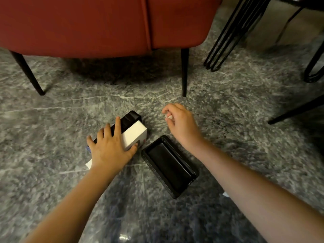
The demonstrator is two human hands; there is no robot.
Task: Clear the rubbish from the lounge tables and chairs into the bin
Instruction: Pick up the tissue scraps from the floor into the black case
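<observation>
My right hand [178, 121] is curled tight, thumb and fingertips pinching a small white scrap [169, 116], held just beyond the far end of the tray [166, 160]. My left hand [110, 146] lies spread and fairly flat, fingers straight across the top of the box [135, 133], thumb against its near side, not yet closed round it. The box sits on the floor [52, 120] just left of the tray, with a black piece [130, 118] tight against its far side; I can't tell what that is. The chair [105, 23] stands well beyond the tray. I judge this the gathering step: loose bits are being collected off the floor, and no bin is in view. Next I'd drop the scrap into the tray, then close my left hand on the box, keeping the black piece from sliding off.
</observation>
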